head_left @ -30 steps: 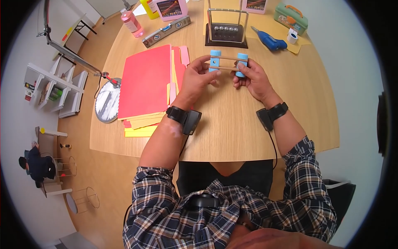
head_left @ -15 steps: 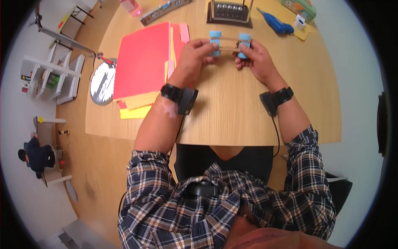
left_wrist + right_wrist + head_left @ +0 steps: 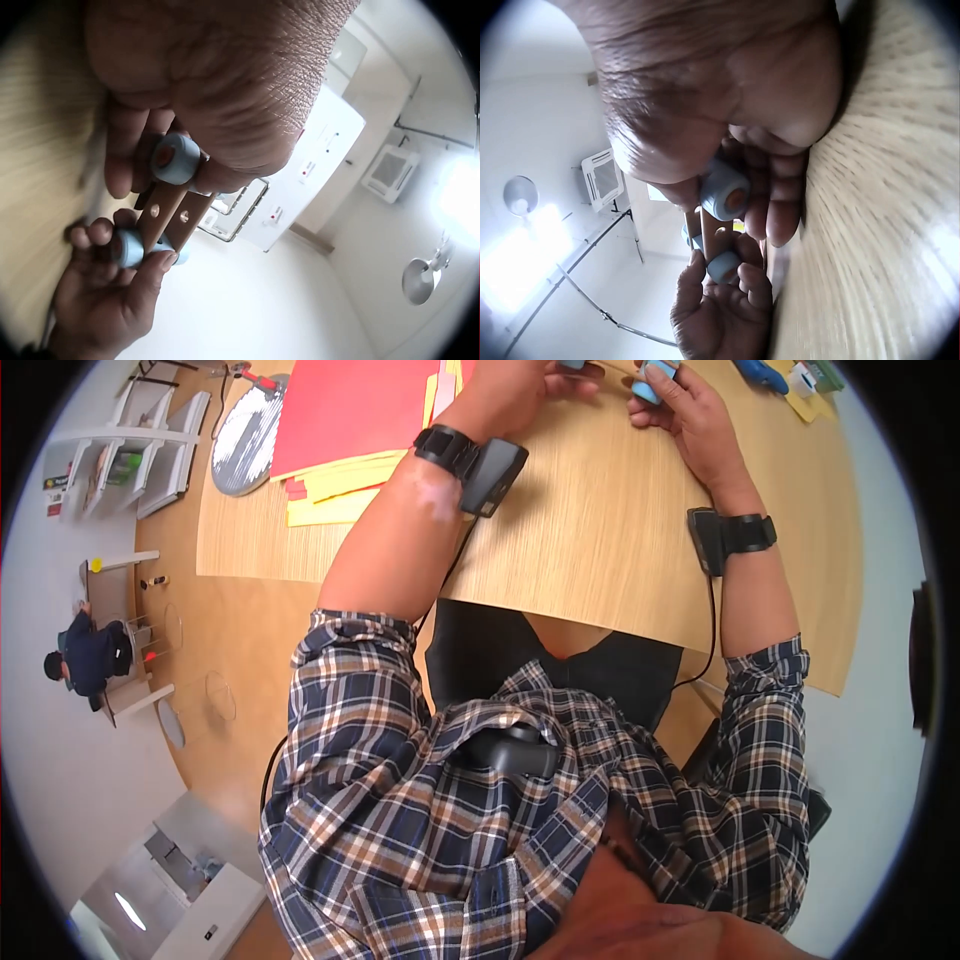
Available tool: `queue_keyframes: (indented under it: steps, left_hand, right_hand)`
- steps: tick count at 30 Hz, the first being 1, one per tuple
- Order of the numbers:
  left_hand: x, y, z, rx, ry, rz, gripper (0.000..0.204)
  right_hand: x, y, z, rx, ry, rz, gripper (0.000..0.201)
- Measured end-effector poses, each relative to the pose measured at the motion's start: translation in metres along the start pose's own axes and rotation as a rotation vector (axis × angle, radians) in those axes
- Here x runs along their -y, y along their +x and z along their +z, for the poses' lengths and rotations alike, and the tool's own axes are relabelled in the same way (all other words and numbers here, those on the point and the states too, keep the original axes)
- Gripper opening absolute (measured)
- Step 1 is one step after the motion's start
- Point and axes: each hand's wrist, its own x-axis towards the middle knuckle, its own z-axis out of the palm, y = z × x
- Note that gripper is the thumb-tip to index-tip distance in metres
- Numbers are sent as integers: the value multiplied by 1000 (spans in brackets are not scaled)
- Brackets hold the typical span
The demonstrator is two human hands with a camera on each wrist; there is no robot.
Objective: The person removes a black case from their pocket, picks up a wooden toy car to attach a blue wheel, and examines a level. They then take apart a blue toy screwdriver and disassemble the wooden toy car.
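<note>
Both hands hold a small frame of two brown slats point(image 3: 162, 217) joining light-blue end pieces. In the head view it is mostly cut off at the top edge. The left hand point(image 3: 515, 395) pinches one blue end point(image 3: 175, 159) between thumb and fingers. At the other end, the right hand point(image 3: 695, 425) grips the blue piece point(image 3: 655, 382) with its thumb on top. In the right wrist view a round blue end point(image 3: 725, 191) with an orange centre shows beneath the right hand point(image 3: 712, 90); the left hand point(image 3: 724, 319) faces it.
Red and yellow folders point(image 3: 345, 420) lie left of the hands on the wooden table point(image 3: 590, 540). Beyond them is a round striped disc point(image 3: 245, 445). At the top right are a blue tool point(image 3: 762, 374) and a white roll point(image 3: 802, 378). A person sits far left.
The head view has tilted downward, so the hands and frame appear higher and the items at the back have left view. Both hands keep hold of the frame.
</note>
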Motion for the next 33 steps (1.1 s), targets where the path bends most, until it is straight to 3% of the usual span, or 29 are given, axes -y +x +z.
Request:
queue_keyframes:
  steps: [1,5,7,9,10,11,12,14,16,18,24,27,29,30,33]
  left_hand:
    - [3,3,-8,47,-14,27,28]
    - [5,6,-13,-24,-106,6,25]
    - [5,4,-12,-37,-126,6,23]
    - [6,2,-11,-69,-117,0,23]
    - [9,0,-12,-101,-110,-17,23]
    - [11,-1,-14,-86,-107,-26,23]
    - [8,-3,-13,-72,-104,-16,23]
    - [1,-10,-8,-29,-75,-78,22]
    - [10,-3,-10,-113,-34,5,29]
    - [4,-8,0,-179,-33,-41,27]
    - [-1,-17,7,-156,1,-56,31]
    - [-3,-21,6,-183,25,-78,32]
    - [-3,-21,4,-170,26,-89,33]
    - [-4,-22,4,-173,28,-83,33]
    - [-6,-23,4,-172,40,-83,33]
  right_hand:
    - [5,-5,5,-3,-109,-54,30]
    - [26,-13,12,-118,-174,-34,32]
    - [31,-14,6,-230,-433,-217,35]
    - [68,-40,38,3,-249,-237,35]
    - [82,-50,50,233,-359,-370,31]
    - [99,-71,67,430,-265,-367,35]
    - [107,-75,81,738,-265,-502,38]
    - [110,-96,119,1080,-40,-530,31]
    - [109,-115,139,1230,11,-516,24]
    - [109,-123,150,1262,-13,-539,22]
    - [100,-127,150,1249,-143,-590,17]
    - [103,-133,154,1295,-383,-569,24]
    - [103,-135,155,1115,-473,-578,30]
    - [105,-136,155,1119,-474,-584,30]
    - [116,-135,154,1215,-586,-434,33]
